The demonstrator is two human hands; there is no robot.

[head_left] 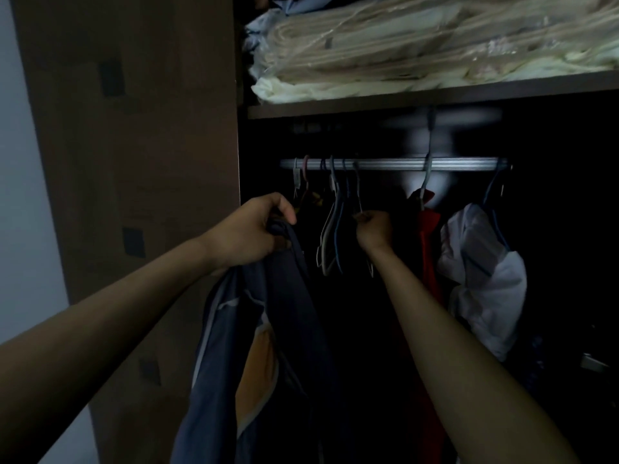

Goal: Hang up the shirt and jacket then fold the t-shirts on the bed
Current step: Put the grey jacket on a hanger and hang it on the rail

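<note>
I stand at an open, dark wardrobe. My left hand [254,229] grips the top of a dark blue jacket [268,346] with orange and pale panels, which hangs down in front of the wardrobe's left side. My right hand [373,229] reaches in under the metal rail [395,164] and pinches the lower part of a thin wire hanger [357,192] that hangs from the rail. Several other empty hangers [331,229] hang just left of that hand.
A red garment [428,249] and a white garment [482,276] hang on the rail to the right. A shelf [402,102] above holds bagged cream bedding [418,45]. The brown wardrobe door [134,162] stands open at the left.
</note>
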